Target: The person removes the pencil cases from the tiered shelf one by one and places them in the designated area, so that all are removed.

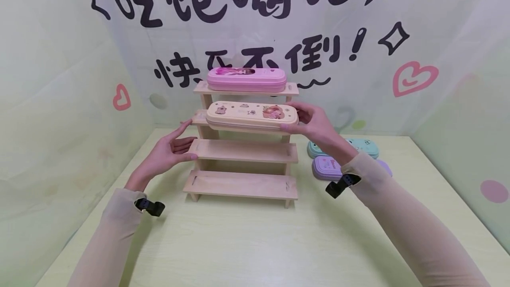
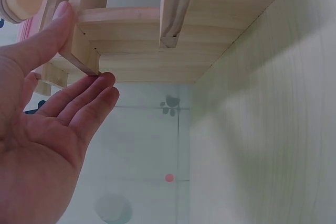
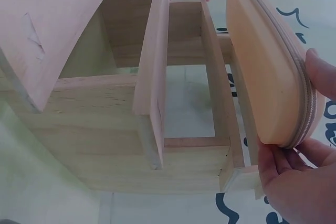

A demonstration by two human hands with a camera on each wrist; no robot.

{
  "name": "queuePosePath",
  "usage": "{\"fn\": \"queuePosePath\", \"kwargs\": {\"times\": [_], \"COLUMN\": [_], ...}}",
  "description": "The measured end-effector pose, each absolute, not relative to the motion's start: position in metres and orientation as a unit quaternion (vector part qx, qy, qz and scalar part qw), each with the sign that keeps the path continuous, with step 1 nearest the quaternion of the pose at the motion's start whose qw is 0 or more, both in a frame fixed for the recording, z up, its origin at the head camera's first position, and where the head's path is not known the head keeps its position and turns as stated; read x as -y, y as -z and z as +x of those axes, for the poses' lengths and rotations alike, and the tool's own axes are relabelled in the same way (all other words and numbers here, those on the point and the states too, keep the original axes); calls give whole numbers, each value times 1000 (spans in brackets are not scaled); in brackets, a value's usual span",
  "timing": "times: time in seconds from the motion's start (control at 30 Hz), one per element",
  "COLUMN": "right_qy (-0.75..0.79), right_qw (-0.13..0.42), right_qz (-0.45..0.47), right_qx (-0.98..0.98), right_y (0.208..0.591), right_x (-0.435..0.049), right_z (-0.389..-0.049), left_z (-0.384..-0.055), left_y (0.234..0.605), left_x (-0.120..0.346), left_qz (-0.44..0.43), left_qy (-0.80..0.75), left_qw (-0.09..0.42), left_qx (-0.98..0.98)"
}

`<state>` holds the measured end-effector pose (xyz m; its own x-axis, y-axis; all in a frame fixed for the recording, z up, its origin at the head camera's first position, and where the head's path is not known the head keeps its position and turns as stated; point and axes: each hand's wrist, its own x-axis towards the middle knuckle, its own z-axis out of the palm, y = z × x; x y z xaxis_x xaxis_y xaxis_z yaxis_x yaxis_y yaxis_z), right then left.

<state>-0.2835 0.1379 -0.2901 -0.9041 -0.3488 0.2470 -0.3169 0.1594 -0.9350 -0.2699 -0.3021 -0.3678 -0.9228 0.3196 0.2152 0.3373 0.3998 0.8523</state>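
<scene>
A cream pencil case (image 1: 252,115) with cartoon prints is at the second-highest tier of a wooden stepped rack (image 1: 243,150). My right hand (image 1: 316,123) grips its right end, thumb on one side and fingers on the other. In the right wrist view, the zipped side of the cream case (image 3: 278,66) faces the hand; whether it touches the board I cannot tell. At the rack's left side, my left hand (image 1: 165,152) touches the board ends with extended fingers (image 2: 89,98) and thumb. A pink pencil case (image 1: 247,79) lies on the top tier.
On the table (image 1: 239,238), right of the rack, lie a mint pencil case (image 1: 366,147) and a purple pencil case (image 1: 326,168), partly covered by my right arm. Printed cloth walls (image 1: 458,114) enclose the table at the back and sides.
</scene>
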Motion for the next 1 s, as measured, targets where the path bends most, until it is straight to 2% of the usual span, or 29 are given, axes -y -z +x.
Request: {"fn": "queuePosePath", "kwargs": {"times": [1.0], "right_qy": [592], "right_qw": [-3], "right_qz": [-236], "right_qx": [-771], "right_y": [303], "right_x": [-183], "right_z": [-243], "left_z": [-271], "left_y": [369], "left_x": [304], "left_qz": [-200], "left_qy": [515], "left_qw": [7], "left_qx": [834]}}
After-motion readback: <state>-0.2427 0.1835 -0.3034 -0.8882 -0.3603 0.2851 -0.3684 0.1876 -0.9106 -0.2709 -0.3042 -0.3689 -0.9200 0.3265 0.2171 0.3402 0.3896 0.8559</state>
